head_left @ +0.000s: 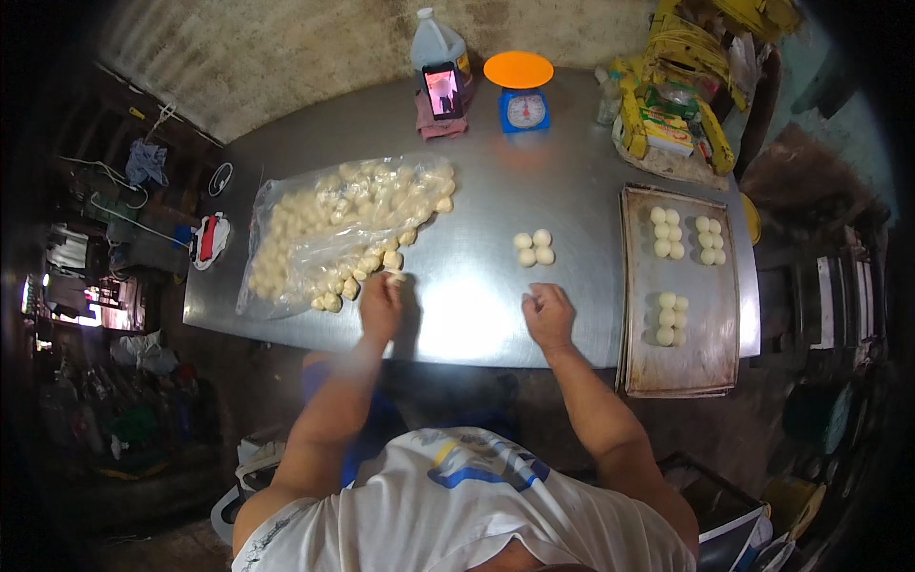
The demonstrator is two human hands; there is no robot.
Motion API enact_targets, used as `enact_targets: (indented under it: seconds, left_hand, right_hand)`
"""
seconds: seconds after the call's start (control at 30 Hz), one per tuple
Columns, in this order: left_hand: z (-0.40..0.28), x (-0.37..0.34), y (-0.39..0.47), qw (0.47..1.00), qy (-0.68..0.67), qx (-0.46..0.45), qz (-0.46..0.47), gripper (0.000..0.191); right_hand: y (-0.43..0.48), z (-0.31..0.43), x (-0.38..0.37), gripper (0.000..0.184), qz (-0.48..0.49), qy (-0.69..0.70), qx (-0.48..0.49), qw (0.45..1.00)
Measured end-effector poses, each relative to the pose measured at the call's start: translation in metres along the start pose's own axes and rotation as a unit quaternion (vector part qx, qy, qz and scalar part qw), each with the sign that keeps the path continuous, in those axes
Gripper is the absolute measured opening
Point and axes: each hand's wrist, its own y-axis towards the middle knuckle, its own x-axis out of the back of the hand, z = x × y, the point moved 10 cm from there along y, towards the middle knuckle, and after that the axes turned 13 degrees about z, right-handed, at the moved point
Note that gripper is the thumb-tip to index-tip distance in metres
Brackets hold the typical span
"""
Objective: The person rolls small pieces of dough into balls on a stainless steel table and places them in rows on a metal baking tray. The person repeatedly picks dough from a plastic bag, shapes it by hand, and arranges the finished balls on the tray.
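My left hand (382, 304) is at the lower right edge of a heap of dough pieces (343, 207), mostly under a clear plastic sheet. A small piece of dough (394, 275) shows at its fingertips. On the steel table, my right hand (549, 314) rests with its fingers curled; whether dough lies under them is hidden. Just beyond it sit several smooth dough balls (534, 248), grouped close together. To the right, a worn metal baking tray (697, 286) on a stack of trays bears three groups of round dough balls (667, 233).
At the back stand a plastic jug (434, 41) with a phone (443, 91) leaning on it, a blue kitchen scale (525, 111) with an orange pan, and a clear bottle (609, 100). A yellow rack (632, 136) with packets is at the back right. A red-and-white item (209, 239) lies far left.
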Motion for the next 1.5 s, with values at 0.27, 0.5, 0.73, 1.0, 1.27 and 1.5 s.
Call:
enact_targets:
  seconds: [0.27,0.5,0.73,1.0,1.27,1.5]
  left_hand:
    - [-0.105,-0.107,-0.071,0.956,-0.116,-0.156,0.218,0.048]
    - [-0.019,-0.053,-0.076,0.989,0.015,-0.024,0.146,0.02]
    - [-0.085,-0.087,-0.024,0.987,0.063,-0.142,0.036,0.015]
    - [-0.07,-0.074,0.029,0.986,0.052,-0.141,0.072,0.019]
    - [-0.036,-0.056,-0.074,0.986,0.057,-0.113,0.109,0.016]
    - [-0.08,-0.097,0.024,0.958,0.044,-0.243,0.145,0.02]
  right_hand:
    - [-0.039,0.015,-0.057,0.03,0.135,0.112,-0.024,0.984]
    - [-0.072,-0.015,0.058,0.016,0.032,-0.101,0.066,0.992]
    - [-0.023,0.054,-0.032,0.012,0.151,-0.219,0.166,0.949]
    - [0.031,0.007,-0.033,0.009,0.233,-0.256,0.12,0.93]
    - [-0.046,0.02,-0.007,0.021,0.185,-0.217,0.15,0.947]
    - [0.032,0.024,-0.063,0.017,0.262,-0.27,0.09,0.922]
